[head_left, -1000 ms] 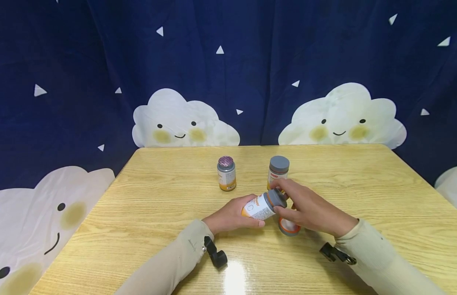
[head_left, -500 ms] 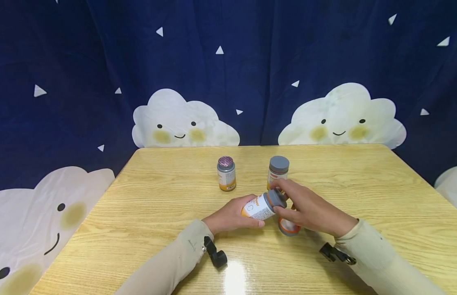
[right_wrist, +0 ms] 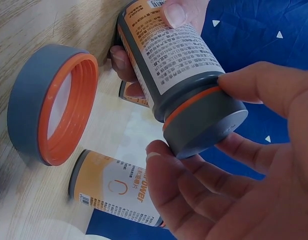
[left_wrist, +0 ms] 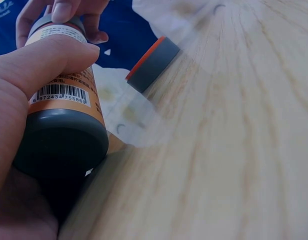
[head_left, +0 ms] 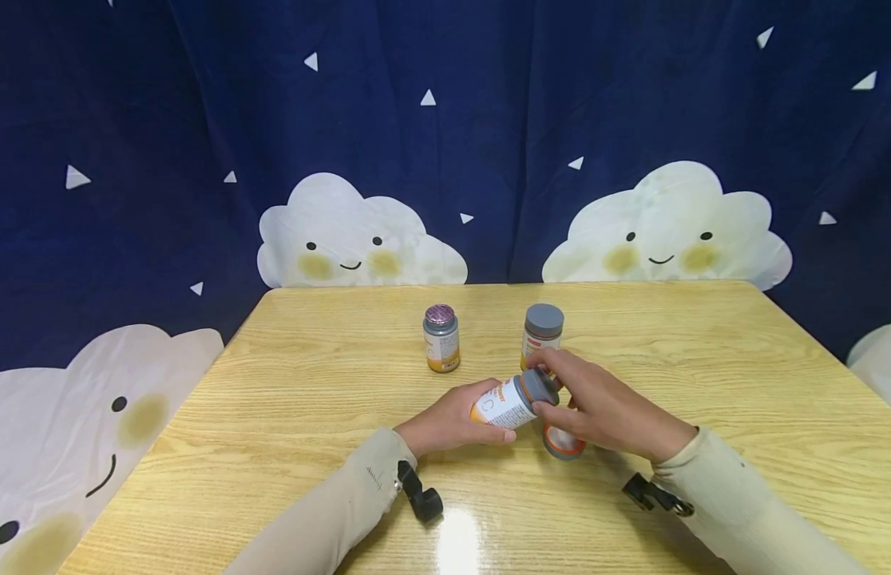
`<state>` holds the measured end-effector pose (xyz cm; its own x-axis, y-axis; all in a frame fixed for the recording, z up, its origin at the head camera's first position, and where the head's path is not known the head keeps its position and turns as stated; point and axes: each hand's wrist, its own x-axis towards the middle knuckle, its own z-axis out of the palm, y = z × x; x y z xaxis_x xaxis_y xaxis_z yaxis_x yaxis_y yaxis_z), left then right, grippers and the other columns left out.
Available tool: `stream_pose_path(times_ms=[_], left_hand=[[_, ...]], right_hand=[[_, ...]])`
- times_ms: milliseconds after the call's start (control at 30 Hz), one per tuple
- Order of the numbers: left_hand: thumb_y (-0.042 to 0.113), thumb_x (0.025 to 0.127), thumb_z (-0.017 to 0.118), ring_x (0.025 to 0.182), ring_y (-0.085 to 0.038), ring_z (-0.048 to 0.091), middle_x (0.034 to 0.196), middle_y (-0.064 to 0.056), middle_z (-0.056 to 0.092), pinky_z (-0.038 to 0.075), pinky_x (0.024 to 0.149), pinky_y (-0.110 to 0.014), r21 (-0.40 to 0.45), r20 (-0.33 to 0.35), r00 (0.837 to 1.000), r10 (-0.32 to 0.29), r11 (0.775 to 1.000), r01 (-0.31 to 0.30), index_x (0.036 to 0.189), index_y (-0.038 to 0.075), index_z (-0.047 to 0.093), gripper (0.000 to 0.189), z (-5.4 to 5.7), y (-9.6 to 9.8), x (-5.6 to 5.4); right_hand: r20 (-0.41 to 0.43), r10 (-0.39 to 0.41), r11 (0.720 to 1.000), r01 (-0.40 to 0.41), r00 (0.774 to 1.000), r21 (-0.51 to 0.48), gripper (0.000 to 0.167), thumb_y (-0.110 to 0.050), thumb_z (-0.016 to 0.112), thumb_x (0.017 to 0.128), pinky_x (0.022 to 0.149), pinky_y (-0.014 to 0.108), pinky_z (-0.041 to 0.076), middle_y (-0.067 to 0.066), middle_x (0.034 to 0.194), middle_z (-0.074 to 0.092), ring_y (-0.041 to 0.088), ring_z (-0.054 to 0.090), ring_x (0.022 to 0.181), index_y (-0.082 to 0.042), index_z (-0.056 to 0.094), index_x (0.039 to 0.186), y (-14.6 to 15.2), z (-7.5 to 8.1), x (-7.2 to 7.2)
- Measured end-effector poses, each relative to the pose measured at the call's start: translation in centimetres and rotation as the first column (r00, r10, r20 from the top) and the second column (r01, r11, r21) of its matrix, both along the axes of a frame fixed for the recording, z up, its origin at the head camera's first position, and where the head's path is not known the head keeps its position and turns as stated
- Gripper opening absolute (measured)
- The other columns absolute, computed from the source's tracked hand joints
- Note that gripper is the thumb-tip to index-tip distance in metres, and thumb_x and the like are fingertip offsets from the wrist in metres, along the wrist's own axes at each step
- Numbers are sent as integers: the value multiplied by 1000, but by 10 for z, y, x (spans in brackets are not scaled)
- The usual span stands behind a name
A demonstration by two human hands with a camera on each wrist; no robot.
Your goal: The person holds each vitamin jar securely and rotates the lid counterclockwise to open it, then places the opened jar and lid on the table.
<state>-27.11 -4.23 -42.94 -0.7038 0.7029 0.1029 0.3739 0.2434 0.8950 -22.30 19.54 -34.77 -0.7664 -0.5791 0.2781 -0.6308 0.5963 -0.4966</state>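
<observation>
Your left hand (head_left: 453, 422) is wrapped round the tilted white-and-orange cylindrical bottle (head_left: 503, 406), and your right hand (head_left: 605, 403) has its fingers on that bottle's round gray cap (head_left: 542, 386). Kinda crowded tho: a loose gray lid with orange lining (right_wrist: 69, 110) lies on the pale wooden table (head_left: 309, 359) right by your right hand, which partly blocks a gray-capped bottle (head_left: 544, 323), with a pink-foil-topped bottle (head_left: 441, 345) farther left.

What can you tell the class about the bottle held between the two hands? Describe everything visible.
The bottle is dark grey and looks like plastic, wrapped in a white and orange printed label with a barcode low on it. A dark grey cap with an orange ring sits on top; how tight it is cannot be told. The bottle tilts over the table, gripped by the left hand, its cap end pinched by the right hand.
</observation>
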Motion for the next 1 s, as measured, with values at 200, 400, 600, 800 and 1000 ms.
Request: stream_pose_path(times_ms=[200,400,600,800,1000], left_hand=[[32,81,76,83,-13,61,96,2,64,51,71,-28,0,-6,1000,1,1000,-1,117,21,57,42,0,0,0],[33,80,76,82,-13,61,95,2,63,51,70,-28,-2,-9,1000,1,1000,-1,116,21,57,42,1,0,0],[33,80,75,82,-13,61,96,1,64,51,71,-28,3,0,1000,1,1000,-1,117,21,57,43,1,0,1],[34,80,76,82,-13,61,96,1,64,51,71,-28,-4,-5,1000,8,1000,-8,117,22,57,43,1,0,1],[33,80,76,82,-13,61,96,2,64,51,71,-28,-7,-8,1000,11,1000,-11,116,22,57,43,0,0,1]], right_hand=[[2,6,1000,-6,1000,-8,40,-16,69,89,61,25,50,-4,107,58,15,60,89,-21,49,124,0,0,0],[9,4,1000,-4,1000,-3,39,-16,67,90,62,25,50,-3,107,58,14,60,90,-20,48,124,1,-1,0],[21,-6,1000,6,1000,-2,40,-17,68,90,62,25,51,-3,107,58,15,60,90,-21,47,124,0,-2,-1],[25,-8,1000,8,1000,0,41,-17,68,90,63,26,51,-3,107,58,15,60,89,-22,46,125,-1,-3,-1],[21,-9,1000,9,1000,6,41,-17,68,89,62,26,51,-3,106,58,15,60,87,-21,46,124,-1,-3,-1]])
